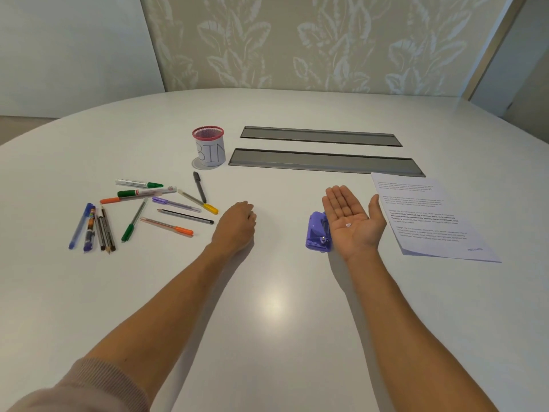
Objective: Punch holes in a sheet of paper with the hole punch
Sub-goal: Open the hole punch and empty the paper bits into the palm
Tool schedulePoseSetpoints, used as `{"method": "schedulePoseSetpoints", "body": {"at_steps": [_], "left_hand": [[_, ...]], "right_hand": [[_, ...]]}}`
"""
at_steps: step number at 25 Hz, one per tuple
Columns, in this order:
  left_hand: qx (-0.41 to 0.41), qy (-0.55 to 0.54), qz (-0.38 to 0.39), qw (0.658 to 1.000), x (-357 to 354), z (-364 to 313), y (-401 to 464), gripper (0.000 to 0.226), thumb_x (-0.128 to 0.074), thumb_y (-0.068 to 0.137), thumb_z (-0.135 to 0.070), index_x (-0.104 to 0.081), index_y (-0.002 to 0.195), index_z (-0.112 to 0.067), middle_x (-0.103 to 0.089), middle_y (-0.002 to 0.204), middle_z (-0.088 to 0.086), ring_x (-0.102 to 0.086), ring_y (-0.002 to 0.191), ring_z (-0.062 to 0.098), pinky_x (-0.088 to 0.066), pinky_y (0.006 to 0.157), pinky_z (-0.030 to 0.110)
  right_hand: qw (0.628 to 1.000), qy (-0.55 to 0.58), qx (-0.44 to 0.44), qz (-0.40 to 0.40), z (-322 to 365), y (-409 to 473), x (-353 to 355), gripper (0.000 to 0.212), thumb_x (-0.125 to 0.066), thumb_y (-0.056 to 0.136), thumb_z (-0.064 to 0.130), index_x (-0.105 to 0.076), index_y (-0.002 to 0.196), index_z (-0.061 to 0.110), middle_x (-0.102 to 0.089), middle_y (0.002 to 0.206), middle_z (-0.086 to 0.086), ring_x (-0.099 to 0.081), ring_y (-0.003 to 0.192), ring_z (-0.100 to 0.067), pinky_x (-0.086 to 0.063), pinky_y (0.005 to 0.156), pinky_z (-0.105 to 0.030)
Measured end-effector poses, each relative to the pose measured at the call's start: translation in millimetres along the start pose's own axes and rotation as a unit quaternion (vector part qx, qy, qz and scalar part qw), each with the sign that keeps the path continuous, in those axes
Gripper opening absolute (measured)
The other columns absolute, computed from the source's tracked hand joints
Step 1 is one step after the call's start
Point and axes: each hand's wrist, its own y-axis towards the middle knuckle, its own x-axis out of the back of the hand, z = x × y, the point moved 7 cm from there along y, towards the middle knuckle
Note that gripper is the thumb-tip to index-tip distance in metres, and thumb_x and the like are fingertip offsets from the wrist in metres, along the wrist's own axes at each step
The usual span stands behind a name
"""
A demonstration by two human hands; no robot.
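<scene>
A small purple hole punch (317,233) lies on the white table (273,307), just left of my right hand (352,221). That hand is turned palm up with its fingers apart, and tiny pale paper dots (348,224) rest on the palm. A printed sheet of paper (430,218) lies flat to the right of that hand, close to the thumb. My left hand (236,226) rests palm down on the table with its fingers curled under; whether it holds anything is hidden.
Several pens, markers and pencils (142,212) lie scattered at the left. A red-rimmed mesh cup labelled BIN (208,150) stands at the back centre. Two grey recessed metal strips (323,160) run across the table behind the hands.
</scene>
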Motion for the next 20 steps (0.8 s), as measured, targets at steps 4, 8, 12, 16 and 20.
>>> {"method": "schedulePoseSetpoints", "body": {"at_steps": [4, 8, 12, 16, 20], "left_hand": [[-0.033, 0.069, 0.016, 0.997, -7, 3, 11, 0.022, -0.041, 0.097, -0.011, -0.057, 0.087, 0.001, -0.06, 0.096, 0.018, -0.053, 0.095, 0.034, -0.035, 0.082, 0.038], [-0.058, 0.129, 0.045, 0.989, -18, 6, 23, 0.033, -0.038, 0.099, -0.015, -0.056, 0.12, 0.002, -0.055, 0.129, 0.021, -0.046, 0.122, 0.035, -0.031, 0.102, 0.043], [-0.073, 0.138, 0.04, 0.987, -20, 8, 39, 0.043, -0.034, 0.102, -0.022, -0.045, 0.138, -0.001, -0.045, 0.145, 0.016, -0.036, 0.135, 0.032, -0.024, 0.112, 0.043], [-0.064, 0.129, 0.034, 0.989, -19, 10, 57, 0.043, -0.031, 0.102, -0.024, -0.045, 0.137, -0.004, -0.048, 0.142, 0.012, -0.041, 0.129, 0.027, -0.028, 0.112, 0.042], [-0.052, 0.111, 0.021, 0.992, -22, 16, 65, 0.049, -0.03, 0.101, -0.026, -0.035, 0.145, -0.005, -0.038, 0.152, 0.01, -0.03, 0.14, 0.024, -0.018, 0.119, 0.043]], "right_hand": [[1.0, -0.011, 0.006, 0.007, -19, 14, -32, 0.063, -0.049, 0.095, 0.048, -0.058, 0.121, -0.009, -0.067, 0.118, -0.025, -0.065, 0.11, -0.038, -0.051, 0.097, -0.047], [1.0, -0.015, -0.009, 0.007, -50, 38, -65, 0.063, -0.049, 0.095, 0.048, -0.06, 0.117, -0.01, -0.066, 0.118, -0.026, -0.064, 0.113, -0.037, -0.049, 0.1, -0.047], [0.999, -0.026, -0.042, 0.016, -88, 72, -95, 0.063, -0.048, 0.095, 0.049, -0.06, 0.116, -0.009, -0.066, 0.117, -0.025, -0.063, 0.113, -0.035, -0.049, 0.1, -0.045], [0.996, -0.047, -0.078, 0.026, -125, 112, -122, 0.063, -0.048, 0.095, 0.05, -0.06, 0.118, -0.007, -0.064, 0.119, -0.024, -0.061, 0.114, -0.034, -0.05, 0.099, -0.043], [0.993, -0.071, -0.092, 0.034, -150, 158, -143, 0.062, -0.045, 0.097, 0.05, -0.059, 0.118, -0.007, -0.064, 0.119, -0.023, -0.061, 0.115, -0.034, -0.05, 0.098, -0.042]]}}
